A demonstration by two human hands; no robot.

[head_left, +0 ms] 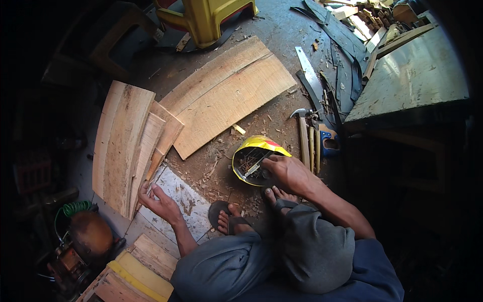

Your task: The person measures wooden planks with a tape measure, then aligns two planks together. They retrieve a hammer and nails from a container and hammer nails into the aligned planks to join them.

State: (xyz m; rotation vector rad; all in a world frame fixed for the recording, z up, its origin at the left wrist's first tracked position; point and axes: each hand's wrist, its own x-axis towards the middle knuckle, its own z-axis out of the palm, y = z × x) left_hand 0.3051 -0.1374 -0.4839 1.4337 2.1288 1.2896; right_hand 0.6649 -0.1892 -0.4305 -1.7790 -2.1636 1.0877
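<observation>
My right hand is at the yellow container, its fingers bent over the near right side of the opening. Inside lie many nails and a pale, narrow piece. Whatever those fingertips grip is hidden. To the left, my left hand has its thumb and fingers apart, beside the lower end of the stacked wooden boards. It holds nothing that I can make out. A wide wooden board lies flat on the floor beyond the container.
Right of the container lie a claw hammer and a handsaw. A green-topped bench stands at the right, a yellow plastic stool at the back. A machine with a green coiled hose sits at lower left. Wood shavings litter the floor.
</observation>
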